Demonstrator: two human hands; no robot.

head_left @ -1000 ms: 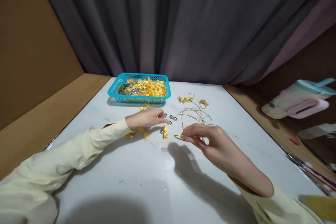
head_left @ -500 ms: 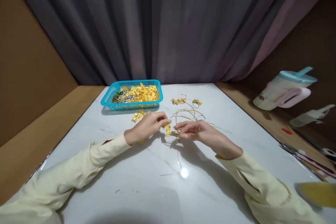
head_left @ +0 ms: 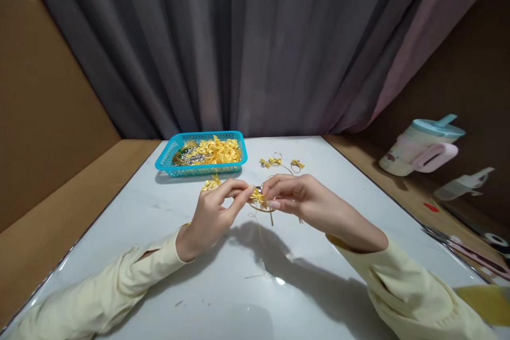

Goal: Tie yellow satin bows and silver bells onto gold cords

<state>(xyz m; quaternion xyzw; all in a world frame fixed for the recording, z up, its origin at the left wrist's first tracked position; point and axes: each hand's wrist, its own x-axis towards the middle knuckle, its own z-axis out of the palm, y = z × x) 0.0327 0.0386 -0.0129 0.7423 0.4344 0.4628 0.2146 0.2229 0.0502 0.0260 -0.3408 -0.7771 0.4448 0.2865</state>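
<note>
Between my two hands, above the table, is a small yellow ribbon bow with a dark shiny bit at its top. My left hand pinches the bow's left side between thumb and fingertips. At the other side, my right hand is closed, thumb against fingers, on a thin gold cord that loops below the bow. Its fingertips meet the bow's right edge and hide part of it. More yellow bows lie just behind my left hand.
A blue basket holds many yellow bows and silvery pieces at the back left. Several bows with rings lie behind my right hand. Along the right side are a lidded cup, a spray bottle and scissors.
My hands have come closer together, and the cord in my right hand now meets the bow in my left. Both hands look nearer to me and the view has tilted slightly.
</note>
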